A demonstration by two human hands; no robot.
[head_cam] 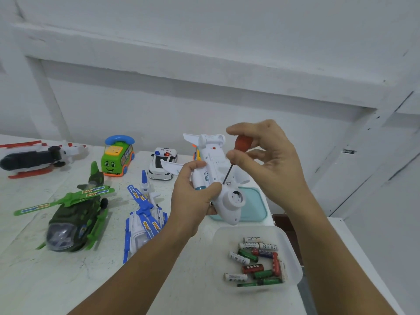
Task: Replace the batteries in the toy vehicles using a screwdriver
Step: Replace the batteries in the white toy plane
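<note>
Grips with the left hand (193, 196) a white plastic toy airplane (213, 164), lifted above the white worktop (34, 280) with the underside turned up, fingers and thumb curled round its body. Pinches with the right hand (268, 160) a small screwdriver with round red-orange handle (243, 143), the handle between thumb and fingertips. Sets the thin dark shaft slanted down, with the tip on the underside of the airplane, just beside the left thumb.

Behind and below the airplane, on the worktop: a pale teal square plastic tray (256, 205), partly hidden. Nearer to the camera: a clear plastic box (293, 258) with loose batteries (256, 260) in white, green and red.

To the left, apart from each other: a blue and white toy helicopter (145, 214), a green camouflage toy helicopter (72, 223), a white toy police car (162, 163), a green toy bus with blue handset on the roof (117, 156), a black and white toy helicopter with red rotor (36, 158).
</note>
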